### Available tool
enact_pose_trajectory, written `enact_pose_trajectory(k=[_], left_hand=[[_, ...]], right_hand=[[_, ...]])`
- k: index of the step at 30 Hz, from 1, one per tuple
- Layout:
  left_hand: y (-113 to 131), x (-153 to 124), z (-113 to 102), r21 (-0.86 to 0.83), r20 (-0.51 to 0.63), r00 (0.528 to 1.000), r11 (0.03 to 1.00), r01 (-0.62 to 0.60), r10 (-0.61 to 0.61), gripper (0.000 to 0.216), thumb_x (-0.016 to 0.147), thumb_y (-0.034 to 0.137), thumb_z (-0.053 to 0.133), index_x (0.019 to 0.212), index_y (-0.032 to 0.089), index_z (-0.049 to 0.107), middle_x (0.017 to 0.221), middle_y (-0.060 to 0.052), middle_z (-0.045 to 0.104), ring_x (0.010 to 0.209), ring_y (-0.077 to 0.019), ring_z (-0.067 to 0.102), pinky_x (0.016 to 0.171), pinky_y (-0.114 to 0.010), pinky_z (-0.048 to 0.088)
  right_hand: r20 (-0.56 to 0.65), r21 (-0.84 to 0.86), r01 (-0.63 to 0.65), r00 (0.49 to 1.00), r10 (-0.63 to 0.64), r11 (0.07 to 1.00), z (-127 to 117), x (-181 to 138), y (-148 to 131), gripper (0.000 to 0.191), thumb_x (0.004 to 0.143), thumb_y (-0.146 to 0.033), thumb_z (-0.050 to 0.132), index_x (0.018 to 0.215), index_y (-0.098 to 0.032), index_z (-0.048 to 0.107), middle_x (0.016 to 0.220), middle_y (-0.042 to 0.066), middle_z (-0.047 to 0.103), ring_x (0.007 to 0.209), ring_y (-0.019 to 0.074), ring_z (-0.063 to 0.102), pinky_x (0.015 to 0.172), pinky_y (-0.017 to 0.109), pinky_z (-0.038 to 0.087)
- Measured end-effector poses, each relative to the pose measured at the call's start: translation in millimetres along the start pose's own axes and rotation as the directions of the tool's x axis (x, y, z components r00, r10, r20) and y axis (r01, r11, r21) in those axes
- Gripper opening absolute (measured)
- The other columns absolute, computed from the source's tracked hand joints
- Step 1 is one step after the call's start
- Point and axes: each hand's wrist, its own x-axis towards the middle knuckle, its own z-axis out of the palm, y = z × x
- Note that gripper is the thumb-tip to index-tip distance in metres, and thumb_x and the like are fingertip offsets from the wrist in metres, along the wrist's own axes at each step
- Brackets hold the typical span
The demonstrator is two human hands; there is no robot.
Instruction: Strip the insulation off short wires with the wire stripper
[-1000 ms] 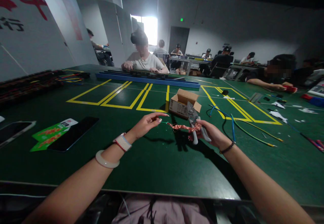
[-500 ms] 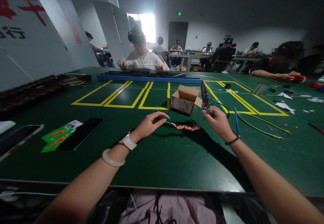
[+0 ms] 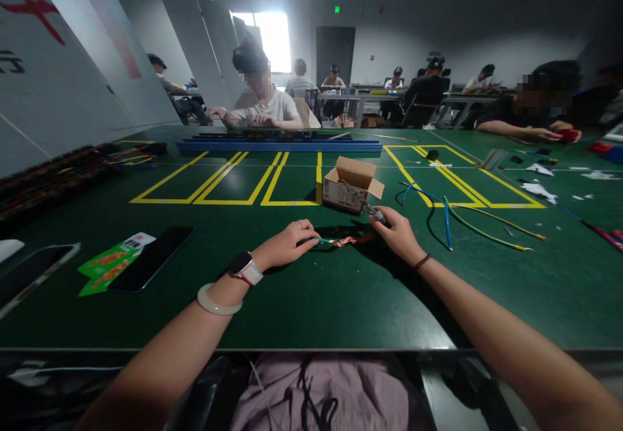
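My left hand rests on the green table, its fingers pinched on the green end of a wire whose bare copper strands lie spread toward the right. My right hand is closed around the handles of grey pliers, whose jaws point left and up toward a small open cardboard box. The copper strands lie between both hands, just left of the right hand.
A dark phone and green packets lie at the left, another phone further left. Loose blue, black and yellow-green wires lie right of the box. Yellow tape marks cross the table. Other people sit at the far side.
My right hand let go of the copper strands, swung the pliers upright, then lowered them toward the box. The strands now lie on the table. My left hand closed onto the wire's green end.
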Motion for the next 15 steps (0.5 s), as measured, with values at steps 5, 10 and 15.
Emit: enact_pose_trajectory(k=[5,10,15], left_hand=[[4.7,0.2,3.0,0.103,0.059,0.998,0.994,-0.031,0.025,0.027,0.096,0.028,0.045,0.112,0.015,0.063,0.111,-0.01,0.053,0.104,-0.0219,0.052,0.091,-0.036,0.044],[5.0,1.5,2.3,0.143,0.018,0.999,0.989,-0.03,0.028,0.023,0.096,0.023,0.046,0.109,0.014,0.064,0.109,-0.01,0.056,0.102,-0.0217,0.054,0.089,-0.036,0.046],[0.6,0.6,1.5,0.063,-0.015,0.999,0.997,0.038,-0.038,0.026,0.097,0.023,0.044,0.112,0.013,0.063,0.107,-0.01,0.064,0.1,-0.021,0.06,0.089,-0.036,0.046]], right_hand=[[0.047,-0.032,0.043,0.998,-0.041,0.999,0.8,1.1,4.9,0.025,0.083,-0.045,0.057,0.08,-0.022,0.069,0.098,0.008,0.071,0.091,0.0251,0.063,0.083,0.039,0.047],[0.042,0.014,0.035,0.998,-0.035,0.999,2.6,-0.4,6.4,0.024,0.082,-0.044,0.06,0.083,-0.022,0.07,0.1,0.008,0.068,0.093,0.0234,0.062,0.083,0.039,0.048],[0.005,0.0,0.152,0.988,-0.152,0.988,-3.9,-0.8,1.6,0.018,0.084,-0.035,0.059,0.091,-0.022,0.069,0.109,0.009,0.062,0.1,0.0224,0.06,0.087,0.039,0.048]])
